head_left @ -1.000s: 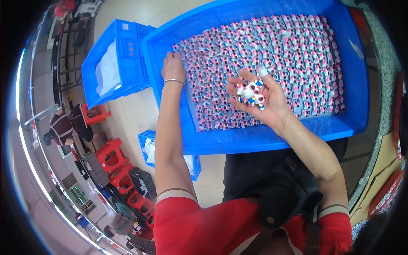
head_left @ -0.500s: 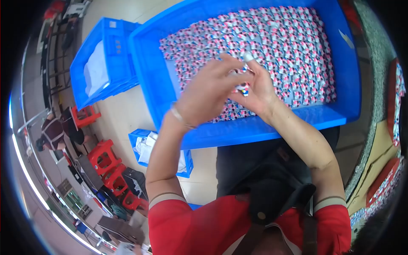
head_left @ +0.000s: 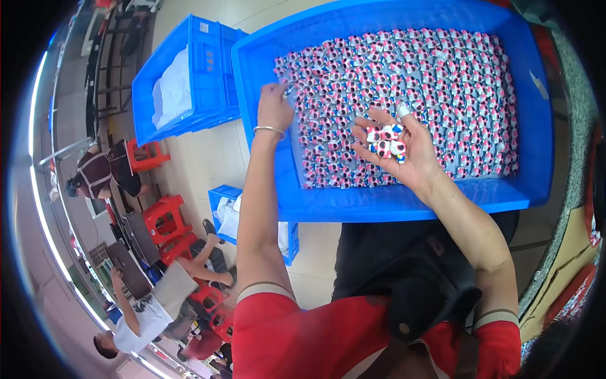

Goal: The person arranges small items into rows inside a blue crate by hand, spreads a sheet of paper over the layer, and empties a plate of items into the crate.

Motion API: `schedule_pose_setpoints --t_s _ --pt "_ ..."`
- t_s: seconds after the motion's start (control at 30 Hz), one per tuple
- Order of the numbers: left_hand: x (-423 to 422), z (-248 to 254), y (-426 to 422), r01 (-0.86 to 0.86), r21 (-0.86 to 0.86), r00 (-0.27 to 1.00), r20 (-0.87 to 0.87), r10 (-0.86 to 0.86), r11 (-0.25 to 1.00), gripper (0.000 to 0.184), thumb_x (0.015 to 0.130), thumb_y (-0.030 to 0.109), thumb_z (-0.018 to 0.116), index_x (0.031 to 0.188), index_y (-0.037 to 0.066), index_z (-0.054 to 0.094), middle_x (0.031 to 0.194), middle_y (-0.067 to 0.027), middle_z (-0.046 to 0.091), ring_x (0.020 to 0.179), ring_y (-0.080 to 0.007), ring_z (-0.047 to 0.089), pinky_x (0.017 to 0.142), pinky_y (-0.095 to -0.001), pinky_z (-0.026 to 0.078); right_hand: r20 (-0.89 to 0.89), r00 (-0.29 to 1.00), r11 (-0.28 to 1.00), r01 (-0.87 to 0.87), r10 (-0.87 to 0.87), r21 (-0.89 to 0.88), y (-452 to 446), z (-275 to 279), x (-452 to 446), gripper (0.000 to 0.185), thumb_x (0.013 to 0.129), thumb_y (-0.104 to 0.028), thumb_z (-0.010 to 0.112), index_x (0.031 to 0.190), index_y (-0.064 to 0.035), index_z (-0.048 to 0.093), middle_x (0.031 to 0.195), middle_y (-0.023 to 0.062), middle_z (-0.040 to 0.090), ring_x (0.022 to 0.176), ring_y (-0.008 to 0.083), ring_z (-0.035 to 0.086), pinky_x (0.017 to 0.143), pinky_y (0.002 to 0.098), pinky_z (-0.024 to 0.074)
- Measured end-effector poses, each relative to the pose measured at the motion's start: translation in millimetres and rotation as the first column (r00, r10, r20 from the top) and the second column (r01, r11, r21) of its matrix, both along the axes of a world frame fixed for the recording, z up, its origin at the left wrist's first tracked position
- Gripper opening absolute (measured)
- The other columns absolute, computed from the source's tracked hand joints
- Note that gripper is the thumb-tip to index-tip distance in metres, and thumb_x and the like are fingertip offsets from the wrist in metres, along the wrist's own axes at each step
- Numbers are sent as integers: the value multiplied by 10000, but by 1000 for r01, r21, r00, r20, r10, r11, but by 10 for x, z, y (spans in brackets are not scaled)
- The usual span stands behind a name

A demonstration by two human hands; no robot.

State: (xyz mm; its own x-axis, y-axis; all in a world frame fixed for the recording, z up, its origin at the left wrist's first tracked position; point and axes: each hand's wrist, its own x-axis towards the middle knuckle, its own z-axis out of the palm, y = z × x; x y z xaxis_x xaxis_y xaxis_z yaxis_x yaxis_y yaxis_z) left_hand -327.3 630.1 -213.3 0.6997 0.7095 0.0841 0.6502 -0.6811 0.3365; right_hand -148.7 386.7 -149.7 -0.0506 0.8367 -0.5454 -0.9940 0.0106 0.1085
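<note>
My left hand (head_left: 275, 108), with a bracelet at the wrist, is over the left part of a big blue bin (head_left: 391, 211). Its fingers are pinched together on a small blurred figure (head_left: 289, 92) beside the leftmost rows. Many small pink, white and blue figures (head_left: 353, 82) lie in close rows on the bin's floor. My right hand (head_left: 413, 148) is palm up above these rows, fingers curled around several loose figures (head_left: 386, 141). A white covering (head_left: 403, 110) is on the tip of its thumb.
Stacked blue crates (head_left: 214, 69) with white sheets stand left of the bin. A smaller blue crate (head_left: 291, 243) is below it. Red stools (head_left: 165, 218), a person in white (head_left: 148, 319) and another in a dark top (head_left: 98, 174) are further left. Cardboard (head_left: 558, 265) lies at the right.
My left hand came across to my right palm, then moved back to the bin's left side. More figures now show in my right palm. A person in white has appeared at lower left.
</note>
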Motion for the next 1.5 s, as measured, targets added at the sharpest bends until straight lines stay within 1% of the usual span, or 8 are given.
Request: schedule_pose_setpoints --t_s 0.13,0.47,0.57,0.7,0.83,1.07,1.23,1.5 --pt "178 6 -32 9 168 919 -390 58 986 274 692 -38 583 958 27 589 995 -181 562 902 -353 581 750 -426 503 -17 1000 1000 -9 8 -9 -19 -10 8 495 966 -395 344 1160 23 526 1189 228 535 1100 366 539 938 519 442" --pt "278 -132 72 164 304 886 -464 -4 939 201 741 10 573 929 77 594 1019 -134 554 894 -308 590 675 -389 532 -33 999 997 27 -25 73 -12 -107 21 518 953 -412 372 1246 5 464 1275 241 470 1189 379 463 1005 553 359" --pt "351 361 -179 126 342 975 -218 -52 931 199 747 -1 575 930 70 606 976 -132 569 840 -282 590 651 -371 503 -18 999 996 34 -33 80 -19 -52 40 522 959 -415 353 1250 5 461 1290 236 460 1216 382 440 1012 575 338" --pt "500 1102 -996 289 -535 924 374 -85 794 176 741 40 641 907 50 585 861 -83 599 700 -211 581 677 -329 461 32 999 994 4 -8 107 -1 -52 26 534 961 -415 344 1288 -3 436 1289 218 470 1206 356 458 1013 554 350" --pt "476 1033 -1257 507 -339 854 323 -408 792 224 751 25 642 971 52 609 983 -90 611 831 -219 595 737 -306 484 60 998 989 -38 30 144 21 -38 -71 532 968 -419 273 1302 -42 444 1129 149 589 1061 293 572 914 487 457" --pt "367 1056 -1157 444 -393 855 455 -249 805 255 779 -4 600 1029 37 578 971 -105 565 839 -204 589 740 -295 489 115 991 998 -62 64 -25 0 215 -93 478 963 -357 355 1259 5 455 1174 194 555 1131 333 525 945 589 412" --pt "5 527 -443 101 82 995 0 -102 991 241 749 -30 576 981 17 534 937 -154 540 842 -301 574 712 -359 483 31 999 999 -24 23 29 -10 158 -72 463 969 -358 339 1208 7 493 1277 248 474 1209 379 452 978 596 365" --pt "1 -242 -81 228 351 885 -464 -43 908 68 792 70 522 841 75 569 848 -123 583 796 -281 608 653 -369 526 -32 999 991 10 -6 133 -3 106 -64 512 968 -398 323 1284 -9 432 1325 243 429 1261 381 390 1015 578 326"
